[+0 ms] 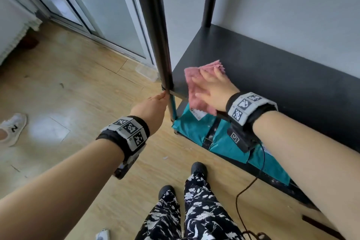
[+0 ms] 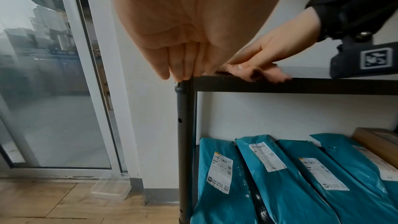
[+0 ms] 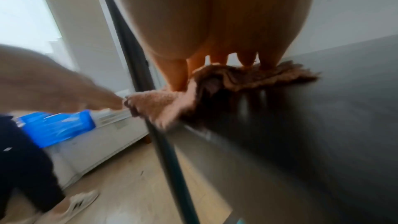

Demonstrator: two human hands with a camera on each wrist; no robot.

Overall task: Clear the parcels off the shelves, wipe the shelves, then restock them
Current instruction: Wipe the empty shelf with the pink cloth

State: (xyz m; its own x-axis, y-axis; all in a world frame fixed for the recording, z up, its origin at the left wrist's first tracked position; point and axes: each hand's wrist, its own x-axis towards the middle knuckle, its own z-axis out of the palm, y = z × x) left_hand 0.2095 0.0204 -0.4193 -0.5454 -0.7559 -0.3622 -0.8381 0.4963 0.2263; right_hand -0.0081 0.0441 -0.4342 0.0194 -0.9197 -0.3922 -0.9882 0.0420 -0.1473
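Our right hand presses the pink cloth flat, fingers spread, at the shelf corner; our left hand's straight fingertips touch the post beside it.

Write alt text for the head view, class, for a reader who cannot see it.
A person's right hand presses a pink cloth flat on a bare black shelf, while the left hand touches the shelf's front post. Teal parcels lie on the shelf below.
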